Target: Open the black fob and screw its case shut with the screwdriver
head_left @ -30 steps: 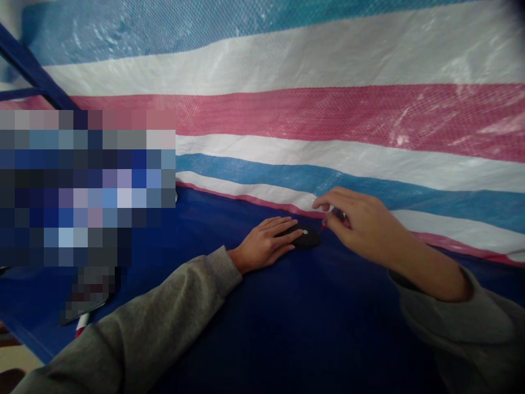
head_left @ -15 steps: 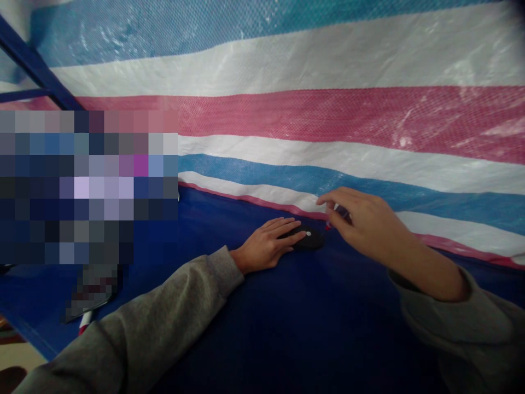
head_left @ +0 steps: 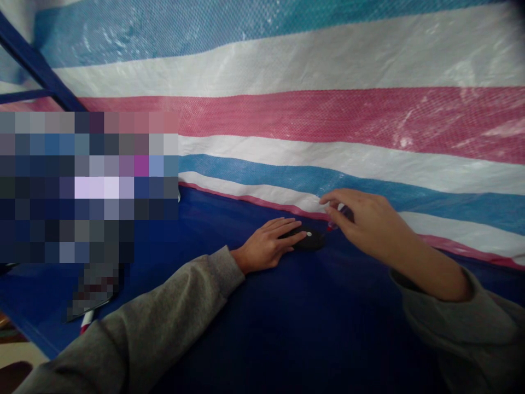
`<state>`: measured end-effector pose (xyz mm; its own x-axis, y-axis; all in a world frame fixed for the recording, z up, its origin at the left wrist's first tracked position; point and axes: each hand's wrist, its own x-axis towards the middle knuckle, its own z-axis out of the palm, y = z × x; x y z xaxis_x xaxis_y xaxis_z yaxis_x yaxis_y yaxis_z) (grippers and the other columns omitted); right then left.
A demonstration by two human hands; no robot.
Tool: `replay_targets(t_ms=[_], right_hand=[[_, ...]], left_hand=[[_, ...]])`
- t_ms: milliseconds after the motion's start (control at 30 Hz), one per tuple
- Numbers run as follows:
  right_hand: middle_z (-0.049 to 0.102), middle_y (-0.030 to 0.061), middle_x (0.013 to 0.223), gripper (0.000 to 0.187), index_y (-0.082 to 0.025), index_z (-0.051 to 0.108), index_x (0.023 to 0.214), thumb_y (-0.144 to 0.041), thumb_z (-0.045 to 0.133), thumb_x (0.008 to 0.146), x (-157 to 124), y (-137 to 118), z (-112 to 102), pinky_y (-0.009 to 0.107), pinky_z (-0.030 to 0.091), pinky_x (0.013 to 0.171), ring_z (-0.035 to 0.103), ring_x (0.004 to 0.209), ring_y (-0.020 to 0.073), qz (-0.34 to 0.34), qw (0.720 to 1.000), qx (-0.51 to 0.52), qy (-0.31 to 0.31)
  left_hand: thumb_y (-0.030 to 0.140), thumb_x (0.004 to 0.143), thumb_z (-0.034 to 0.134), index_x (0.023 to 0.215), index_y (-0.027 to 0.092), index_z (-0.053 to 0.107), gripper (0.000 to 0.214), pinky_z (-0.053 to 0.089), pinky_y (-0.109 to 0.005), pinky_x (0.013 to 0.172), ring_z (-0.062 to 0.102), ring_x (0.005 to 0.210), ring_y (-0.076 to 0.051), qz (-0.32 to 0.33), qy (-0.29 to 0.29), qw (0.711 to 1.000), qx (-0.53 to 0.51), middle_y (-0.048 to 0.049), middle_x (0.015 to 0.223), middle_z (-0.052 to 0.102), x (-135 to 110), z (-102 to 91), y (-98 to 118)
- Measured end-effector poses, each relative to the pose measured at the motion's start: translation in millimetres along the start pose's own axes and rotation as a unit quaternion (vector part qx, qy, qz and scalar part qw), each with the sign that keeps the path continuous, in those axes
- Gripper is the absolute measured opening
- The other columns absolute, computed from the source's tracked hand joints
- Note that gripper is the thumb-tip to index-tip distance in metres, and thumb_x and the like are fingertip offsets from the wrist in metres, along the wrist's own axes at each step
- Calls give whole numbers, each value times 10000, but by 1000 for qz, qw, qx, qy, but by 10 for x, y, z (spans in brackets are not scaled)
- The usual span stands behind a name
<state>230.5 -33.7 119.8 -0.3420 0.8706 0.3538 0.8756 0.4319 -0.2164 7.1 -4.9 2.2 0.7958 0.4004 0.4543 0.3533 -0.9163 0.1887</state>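
My left hand (head_left: 266,243) lies flat on a dark blue sheet (head_left: 287,317), fingers stretched out, with the fingertips resting on a small black oval object (head_left: 308,241) that has a white dot. My right hand (head_left: 361,219) hovers just right of it. Its thumb and fingers pinch a small thin item with a red tip (head_left: 330,226), too small to name. Both arms wear grey sleeves.
A striped woven tarp (head_left: 328,109) in blue, white and red rises behind the sheet. A dark blue metal bar (head_left: 36,68) crosses the upper left. A blurred-out area fills the left. A red and white pen-like item (head_left: 86,323) lies at the lower left.
My right hand has shifted slightly to the right and up while keeping its pinch. My left hand has stayed on the black object.
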Motion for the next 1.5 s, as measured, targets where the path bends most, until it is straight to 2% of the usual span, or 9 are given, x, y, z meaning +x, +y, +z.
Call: replay_targets(t_ms=[133,233,367,733,867,1033,1167,1400,1500], right_hand=[[692,80,929,262,-171,653,990,-147,466,809,-1,-1,-4,370,476,740,642,775,223,-24,1000,-16,-5],[699,73,881,240,-171,657,978,-180,457,846,-3,-4,-11,355,477,714,639,731,210,-11,1000,-1,0],[694,93,956,273,-163,654,997,-135,465,802,-6,-4,-17,365,472,729,645,791,229,-27,1000,-12,2],[720,64,876,243,-181,669,961,-186,452,852,-12,-9,11,342,477,708,667,763,216,-10,1000,-8,15],[712,61,911,278,-181,663,991,-135,482,784,-15,-9,10,341,477,709,662,748,209,-20,1000,-14,10],[708,63,864,235,-173,660,980,-204,456,866,-4,-1,25,338,477,703,659,748,207,-4,1000,10,15],[697,72,931,256,-173,653,985,-143,479,800,-11,-2,27,352,475,722,642,749,208,-18,1000,-5,7],[691,65,927,249,-180,645,985,-142,476,806,-9,-4,37,357,472,726,641,764,213,-17,1000,-5,11],[689,64,880,219,-177,645,987,-199,476,850,-2,-6,40,361,476,727,641,759,214,-4,1000,13,15]], left_hand=[[262,975,474,1392,209,470,420,375,-469,1135,399,1386,-248,-1,1,1000,-2,-110,1457,467,2,1,-2],[260,974,474,1399,207,461,428,376,-473,1134,397,1387,-252,2,0,1000,-1,-111,1463,460,0,5,-6],[261,972,480,1397,205,465,430,372,-469,1137,404,1382,-257,2,1,1000,2,-110,1459,464,-3,10,-11],[252,974,467,1385,192,477,415,365,-457,1144,393,1388,-251,5,2,1000,0,-111,1460,462,-1,9,-10],[252,972,475,1390,190,472,422,359,-449,1150,386,1392,-248,4,0,1000,-2,-111,1466,454,-4,7,-9],[257,977,463,1397,212,456,422,372,-479,1136,383,1396,-250,2,0,1000,-6,-106,1468,452,-4,7,-6],[254,976,465,1392,201,465,419,366,-466,1142,388,1392,-252,4,1,1000,-3,-108,1465,457,-4,8,-9],[257,974,470,1395,196,464,425,358,-461,1147,386,1392,-251,5,3,1000,-2,-106,1464,458,-8,9,-15],[260,976,465,1394,205,463,422,368,-469,1139,387,1393,-250,3,4,1000,-4,-106,1462,460,-5,10,-14]])
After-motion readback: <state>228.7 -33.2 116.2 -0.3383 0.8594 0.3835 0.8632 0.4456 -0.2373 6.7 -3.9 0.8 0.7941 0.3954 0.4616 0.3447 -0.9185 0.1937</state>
